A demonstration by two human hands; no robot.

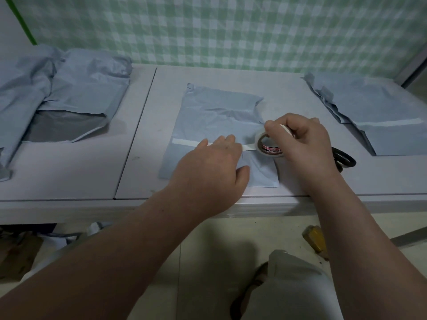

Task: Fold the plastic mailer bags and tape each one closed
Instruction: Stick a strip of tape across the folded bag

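White tabletop (69, 172) is seen nearest, where the left hand (208, 167) is pressed flat on the tape strip (184, 142) laid left-to-right across the folded mailer bag (215, 125), while the tape roll (269, 144) is gripped by the right hand (302, 144) at the strip's right end, scissors (344, 159) lying just beyond.

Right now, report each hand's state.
Left hand: open, flat, pressing the tape strip onto the mailer bag.
Right hand: closed, holding the tape roll.
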